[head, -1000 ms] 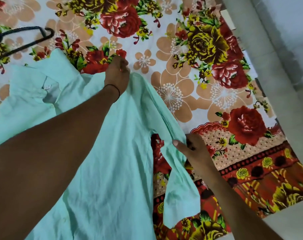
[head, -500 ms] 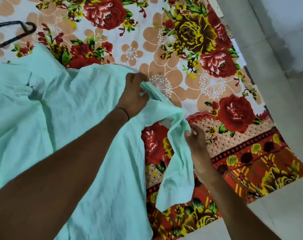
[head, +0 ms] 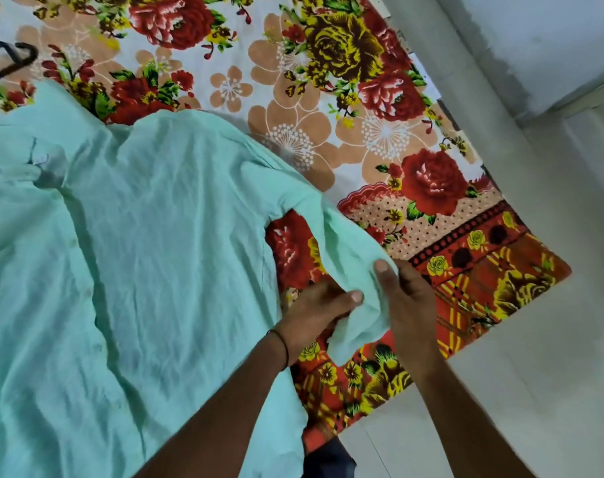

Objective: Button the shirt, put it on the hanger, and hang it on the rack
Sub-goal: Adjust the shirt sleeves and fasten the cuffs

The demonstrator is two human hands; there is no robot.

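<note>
Head view: far up and left of the grip, black hanger (head: pixel 31 55) flat on floral bedsheet (head: pixel 231 88), well apart from both hands. Left of the grip, mint-green shirt (head: pixel 138 253) spread creased across the sheet, collar end toward the hanger. At the grip itself, short sleeve (head: pixel 348 243) pinched at its end by two hands: left hand (head: pixel 319 307) with thumb on top and fingers curled beneath, right hand (head: pixel 409 298) just beside, thumb pressed onto cloth. Right of the grip, pale floor (head: pixel 535 391).

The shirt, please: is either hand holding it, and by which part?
Both: left hand and right hand grip the shirt by the end of its sleeve.
</note>
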